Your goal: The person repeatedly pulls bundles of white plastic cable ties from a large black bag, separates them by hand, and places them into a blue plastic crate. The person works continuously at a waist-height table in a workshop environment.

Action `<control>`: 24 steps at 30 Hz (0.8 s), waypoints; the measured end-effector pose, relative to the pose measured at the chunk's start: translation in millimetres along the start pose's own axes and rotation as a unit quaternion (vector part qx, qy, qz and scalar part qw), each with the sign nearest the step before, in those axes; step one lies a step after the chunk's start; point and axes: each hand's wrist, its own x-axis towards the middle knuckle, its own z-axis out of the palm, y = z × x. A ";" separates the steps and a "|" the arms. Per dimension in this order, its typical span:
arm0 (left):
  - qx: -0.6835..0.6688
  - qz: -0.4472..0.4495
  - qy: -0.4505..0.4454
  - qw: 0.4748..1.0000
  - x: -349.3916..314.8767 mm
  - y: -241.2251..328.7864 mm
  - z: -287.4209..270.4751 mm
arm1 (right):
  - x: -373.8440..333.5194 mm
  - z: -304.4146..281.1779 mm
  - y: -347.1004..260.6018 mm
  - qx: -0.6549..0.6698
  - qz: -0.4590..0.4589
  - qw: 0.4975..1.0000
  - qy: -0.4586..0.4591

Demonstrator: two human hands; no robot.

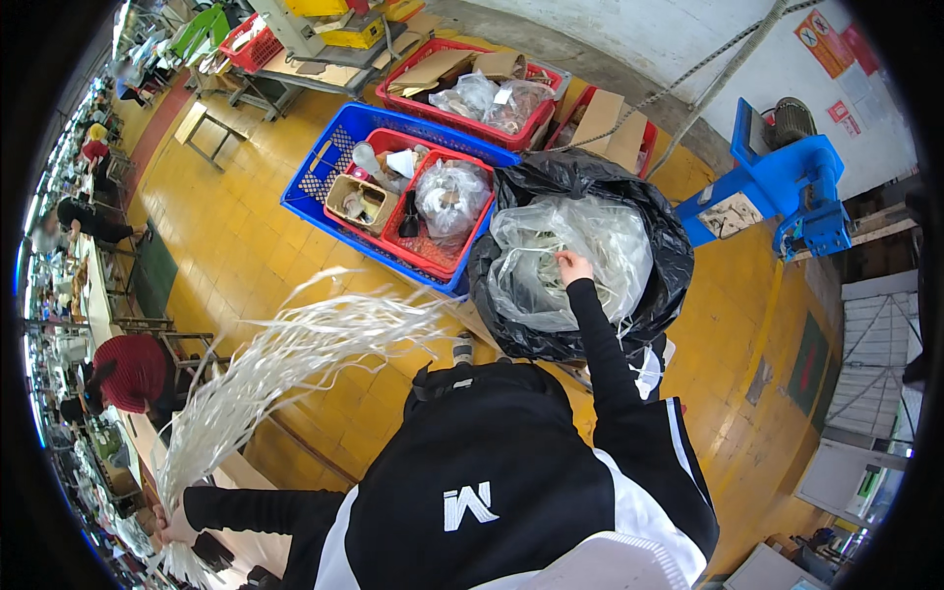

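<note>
My left hand (177, 526) is closed around one end of a large bundle of long, thin white strips (285, 354). The loose ends fan out up and to the right, over the yellow floor. With the arm stretched forward, my right hand (573, 266) is over the mouth of a clear plastic bag (619, 236). Its fingers are pinched at a thin white strip (536, 251) in the bag. More pale strips show inside. A black plastic bag (674, 285) surrounds the clear one, its edge bunched outward.
Left of the bags, a blue crate (329, 147) holds red baskets (470, 167) with bagged items and a small carton. Behind stands another red crate (536, 123). A blue machine (757, 182) is at the right. Seated people (133, 374) work along tables at the far left.
</note>
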 end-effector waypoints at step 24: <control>0.057 -0.708 -0.515 0.479 -314.9 45.3 -78.8 | -13.7 40.9 -34.8 0.181 0.015 0.978 0.099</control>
